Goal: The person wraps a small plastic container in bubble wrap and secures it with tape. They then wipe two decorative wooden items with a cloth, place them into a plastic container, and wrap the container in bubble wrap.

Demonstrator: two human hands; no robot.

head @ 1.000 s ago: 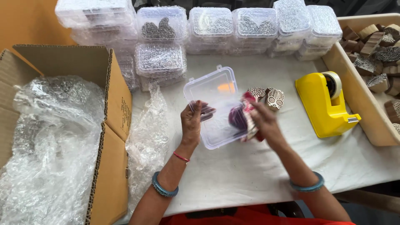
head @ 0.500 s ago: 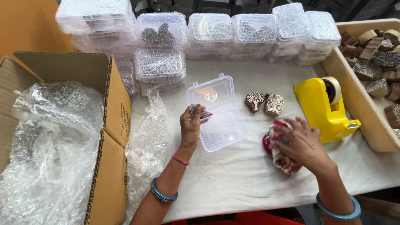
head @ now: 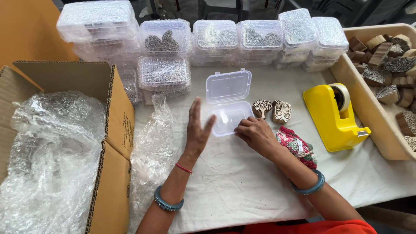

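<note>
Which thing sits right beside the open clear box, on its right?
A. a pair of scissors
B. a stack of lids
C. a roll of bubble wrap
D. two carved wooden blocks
D: two carved wooden blocks lie on the cloth just right of the open clear box, with the yellow tape dispenser farther right.

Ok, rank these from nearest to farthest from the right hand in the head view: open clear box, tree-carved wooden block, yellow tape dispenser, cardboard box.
From the right hand:
1. Open clear box, touching the fingers, just to their left.
2. Tree-carved wooden block, just beyond the hand.
3. Yellow tape dispenser, off to the right.
4. Cardboard box, far left.
</note>
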